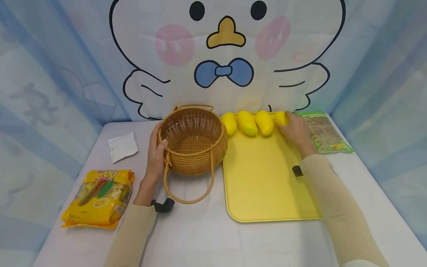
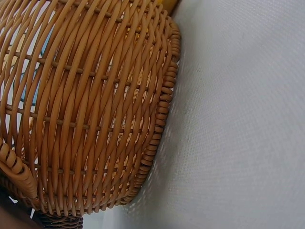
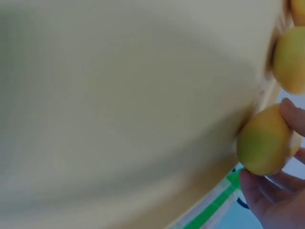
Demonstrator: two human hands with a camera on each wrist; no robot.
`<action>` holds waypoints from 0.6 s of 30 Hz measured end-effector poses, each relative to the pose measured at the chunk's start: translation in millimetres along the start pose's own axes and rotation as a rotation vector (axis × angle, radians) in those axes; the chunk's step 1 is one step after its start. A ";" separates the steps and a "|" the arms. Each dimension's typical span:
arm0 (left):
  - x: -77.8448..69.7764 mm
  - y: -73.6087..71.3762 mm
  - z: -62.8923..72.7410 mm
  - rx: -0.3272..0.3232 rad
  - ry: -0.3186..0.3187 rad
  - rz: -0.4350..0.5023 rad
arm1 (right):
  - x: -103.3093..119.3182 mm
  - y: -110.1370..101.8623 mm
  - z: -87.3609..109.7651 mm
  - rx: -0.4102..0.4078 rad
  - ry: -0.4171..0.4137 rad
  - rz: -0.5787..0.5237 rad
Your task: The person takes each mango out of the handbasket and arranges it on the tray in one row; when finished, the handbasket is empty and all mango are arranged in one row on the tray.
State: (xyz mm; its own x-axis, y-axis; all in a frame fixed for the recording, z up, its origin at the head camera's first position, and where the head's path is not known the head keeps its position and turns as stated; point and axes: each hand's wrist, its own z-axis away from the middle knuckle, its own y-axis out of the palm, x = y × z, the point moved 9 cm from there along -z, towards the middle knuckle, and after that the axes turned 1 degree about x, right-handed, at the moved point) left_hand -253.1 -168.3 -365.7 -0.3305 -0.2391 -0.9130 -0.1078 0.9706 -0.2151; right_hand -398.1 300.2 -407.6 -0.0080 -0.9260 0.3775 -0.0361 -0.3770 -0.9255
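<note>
My left hand [image 1: 155, 155] grips the left side of a round wicker basket [image 1: 190, 163], thumb at its rim. The basket's inside shows nothing in it, and one handle hangs down toward me. In the left wrist view, the woven wall [image 2: 90, 105] fills much of the picture. At the far right corner of a yellow tray [image 1: 267, 178], my right hand [image 1: 297, 131] holds a yellow mango [image 1: 281, 118]. The right wrist view shows fingers and thumb around this mango [image 3: 263, 140]. Three more mangoes [image 1: 247, 123] line the tray's far edge, between the basket and the held one.
A yellow snack bag [image 1: 100, 196] lies at the left of the white table [image 1: 197, 237], with a small white packet [image 1: 122, 147] behind it. Right of the tray is a green-edged packet [image 1: 323, 131]. A printed curtain [image 1: 223, 100] hangs behind the table.
</note>
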 end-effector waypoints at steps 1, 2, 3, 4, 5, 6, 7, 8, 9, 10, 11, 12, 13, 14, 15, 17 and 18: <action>-0.1 0.2 0.1 0.002 0.000 0.000 | -0.8 0.7 1.2 -0.009 0.003 0.009; -0.3 0.3 0.2 0.003 -0.002 -0.001 | -1.1 1.6 2.4 -0.015 0.007 0.014; -0.5 0.2 0.5 0.005 -0.002 -0.001 | -0.5 2.2 3.5 -0.019 0.006 0.012; -0.6 0.2 0.7 0.006 -0.003 -0.002 | 0.4 3.0 4.9 -0.020 0.004 0.006; -1.0 0.0 0.9 0.007 -0.005 -0.002 | 1.8 3.8 5.9 -0.017 0.002 0.002; -1.1 -0.1 1.1 0.008 -0.006 -0.002 | 3.2 4.6 6.7 -0.014 -0.001 -0.004; -1.3 -0.4 1.2 0.008 -0.007 -0.002 | 5.0 5.1 7.4 -0.011 -0.006 -0.009; -1.5 -0.7 1.0 0.007 -0.008 -0.003 | 6.7 5.6 7.6 -0.008 -0.011 -0.015; -1.6 -1.1 1.0 0.006 -0.007 -0.004 | 7.7 5.9 7.7 -0.005 -0.013 -0.019; -1.8 -1.3 0.8 0.005 -0.009 -0.006 | 8.5 6.2 7.5 -0.004 -0.013 -0.020; -1.9 -1.5 0.7 0.004 -0.009 -0.006 | 9.0 6.4 7.0 -0.004 -0.015 -0.014; -1.8 -1.5 0.5 0.003 -0.010 -0.007 | 9.6 6.4 6.7 -0.003 -0.016 -0.011; -1.8 -1.6 0.5 0.003 -0.010 -0.006 | 9.6 6.3 6.3 -0.003 -0.014 -0.008; -1.6 -1.5 0.5 0.004 -0.012 -0.007 | 9.3 6.5 6.0 -0.002 -0.012 -0.010; -1.3 -1.4 0.6 0.005 -0.013 -0.006 | 8.8 6.5 6.1 0.000 -0.007 -0.017; -0.8 -0.8 0.5 0.007 -0.013 -0.004 | 7.6 6.2 6.9 0.002 -0.004 -0.030; -0.7 -0.4 0.4 0.008 -0.013 -0.005 | 6.4 5.9 7.2 0.002 0.000 -0.039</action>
State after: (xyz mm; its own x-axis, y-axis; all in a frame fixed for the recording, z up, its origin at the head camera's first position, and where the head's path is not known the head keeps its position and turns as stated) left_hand -252.4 -168.5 -365.2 -0.3177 -0.2432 -0.9165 -0.1018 0.9697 -0.2220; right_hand -391.1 291.9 -410.9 -0.0061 -0.9107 0.4131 -0.0344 -0.4127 -0.9102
